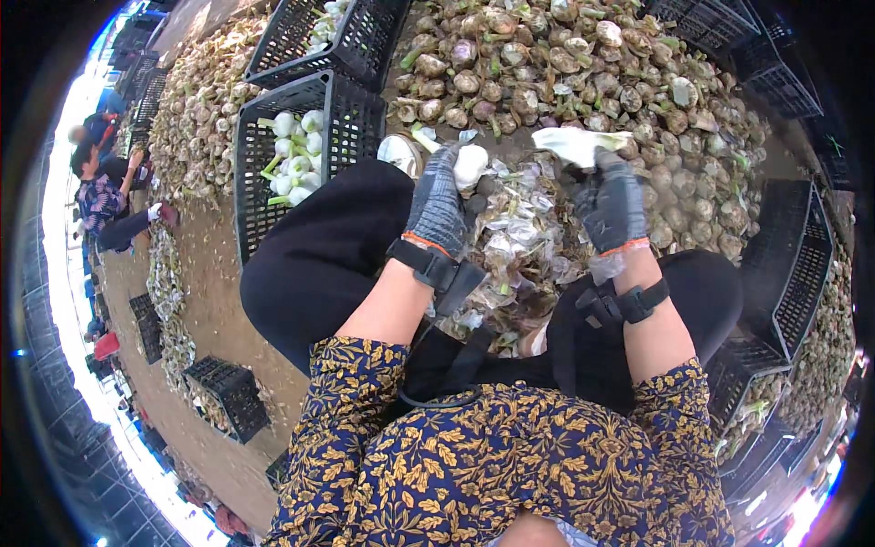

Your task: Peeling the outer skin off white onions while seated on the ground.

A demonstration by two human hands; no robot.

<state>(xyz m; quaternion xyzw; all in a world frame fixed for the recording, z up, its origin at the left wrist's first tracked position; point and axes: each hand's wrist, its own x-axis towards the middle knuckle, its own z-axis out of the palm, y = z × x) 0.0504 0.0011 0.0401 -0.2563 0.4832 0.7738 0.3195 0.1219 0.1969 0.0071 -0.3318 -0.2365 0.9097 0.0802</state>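
Observation:
My left hand (441, 198), in a grey knit glove, is closed around a white garlic bulb (471, 166) whose green stem points up and to the left. In my right hand (610, 198), gloved alike, a pale strip of peeled garlic skin (577, 145) is pinched, its green end at the fingers. Between my hands and legs lies a heap of loose papery garlic skins (516, 236). Beyond both hands spreads a large pile of unpeeled garlic bulbs (526, 61). Cleaned white bulbs with green stems (295, 161) lie in the black plastic crate at my left.
The black crate (327, 130) stands beside my left knee, another crate (362, 41) behind it. More crates (786, 273) stand on the right. A second garlic pile (205, 116) lies at upper left, where a person (102, 198) sits. A crate (229, 396) stands on the floor, lower left.

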